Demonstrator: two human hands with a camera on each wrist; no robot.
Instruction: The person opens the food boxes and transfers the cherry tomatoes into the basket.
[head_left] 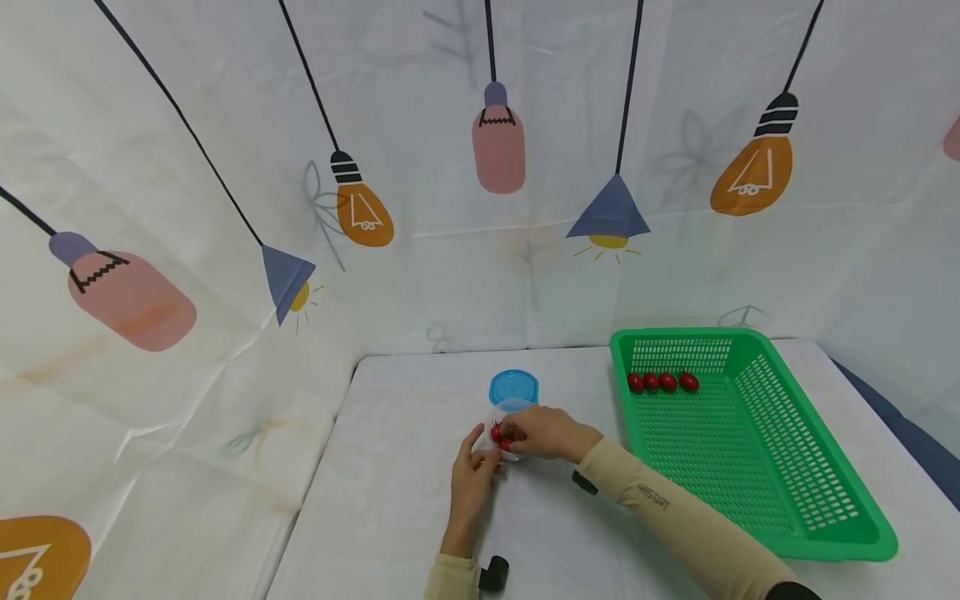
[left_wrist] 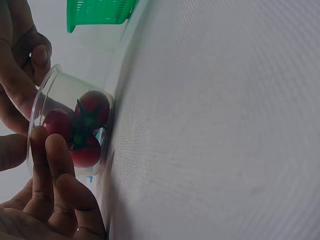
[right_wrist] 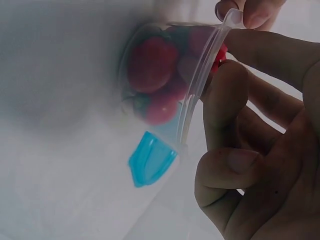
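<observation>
A clear plastic tub stands on the table, holding several cherry tomatoes with green stem tops. My left hand holds the tub at its near left side, fingers bent against the wall and rim. From the right, my right hand reaches over the rim, its fingertips down at the opening. They pinch a red cherry tomato, mostly hidden by the fingers in the right wrist view. Just behind the tub lies a round blue lid.
A large green plastic basket with slotted walls stands to the right on the white table. Several more cherry tomatoes sit in a row at its far left end. A printed white cloth hangs behind the table.
</observation>
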